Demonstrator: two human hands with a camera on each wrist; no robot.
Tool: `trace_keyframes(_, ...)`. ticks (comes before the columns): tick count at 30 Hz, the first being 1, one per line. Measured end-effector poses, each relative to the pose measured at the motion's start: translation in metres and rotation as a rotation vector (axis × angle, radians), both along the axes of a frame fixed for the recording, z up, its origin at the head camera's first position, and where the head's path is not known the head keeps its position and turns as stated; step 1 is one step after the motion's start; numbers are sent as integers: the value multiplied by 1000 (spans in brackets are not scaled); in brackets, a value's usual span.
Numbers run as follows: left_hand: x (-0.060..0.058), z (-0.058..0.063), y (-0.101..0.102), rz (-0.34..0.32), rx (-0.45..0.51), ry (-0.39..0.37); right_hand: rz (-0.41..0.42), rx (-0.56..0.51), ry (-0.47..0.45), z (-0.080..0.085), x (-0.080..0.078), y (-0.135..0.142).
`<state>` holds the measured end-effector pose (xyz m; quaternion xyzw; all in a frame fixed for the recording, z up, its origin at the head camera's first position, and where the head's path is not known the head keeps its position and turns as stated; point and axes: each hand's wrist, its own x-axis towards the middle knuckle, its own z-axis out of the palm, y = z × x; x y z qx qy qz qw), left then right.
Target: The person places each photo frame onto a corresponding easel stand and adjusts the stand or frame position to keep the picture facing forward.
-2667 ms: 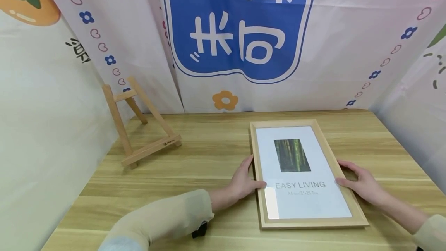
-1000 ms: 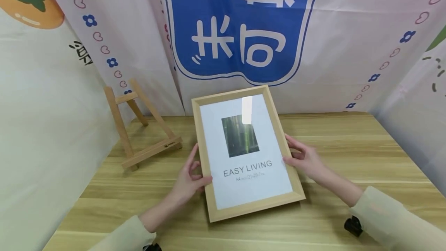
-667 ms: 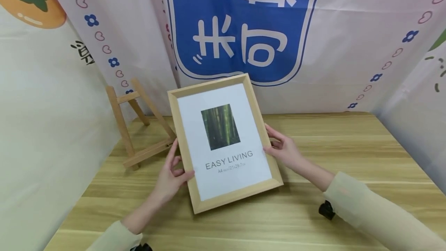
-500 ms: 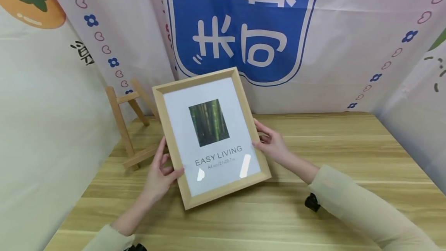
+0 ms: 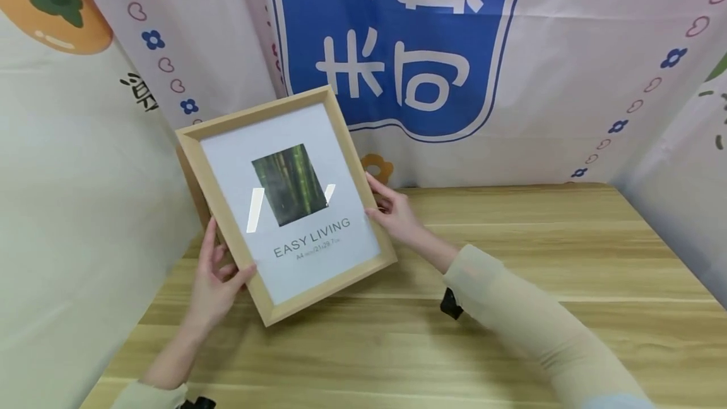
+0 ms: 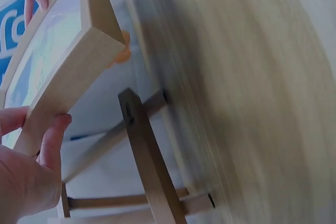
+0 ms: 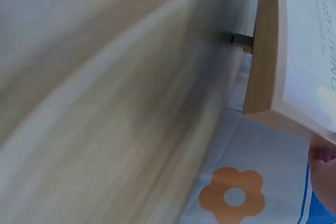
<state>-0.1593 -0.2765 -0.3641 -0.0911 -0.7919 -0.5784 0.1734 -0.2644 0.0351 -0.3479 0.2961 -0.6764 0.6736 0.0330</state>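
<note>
The rectangular picture frame of pale wood is now at the left of the centre in the head view, in the air above the bench of striped light wood. The earlier head views show it at the right, lying flat at first; now it is higher and more to the left, and it covers most of the small brown wooden easel. I judge from this that the carrying is well advanced, but the frame is not yet put down. Whether it touches the easel, I cannot tell.

The left hand and the right hand each hold one long side; the fingers are closed about the border, with the thumbs on the front.

The frame faces the camera and is tilted, its top leaning to the left of the picture. The border is deep and smooth. Inside is a white paper sheet with a dark green bamboo photo and the words "EASY LIVING". Two bright reflections lie across the front.
</note>
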Motion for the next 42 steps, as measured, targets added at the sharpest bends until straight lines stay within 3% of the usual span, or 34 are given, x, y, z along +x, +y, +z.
trace_keyframes(8,-8,14,-23,53,3,29,3,0,56,15,-14,-30)
trace_keyframes(14,-14,23,-37,88,108,65,1,-32,83,25,-24,-54)
trace_keyframes(20,-16,30,-50,132,114,91,-21,-18,80,30,-28,-73)
trace_keyframes(27,-18,35,-64,138,128,106,-44,-15,114,33,-30,-89)
trace_keyframes(34,-20,39,-75,188,102,130,-28,42,155,24,-44,-104)
trace_keyframes(38,-21,40,-79,227,61,119,-42,110,179,15,-57,-113)
trace_keyframes(42,-23,38,-84,262,78,100,-68,186,231,12,-65,-123)
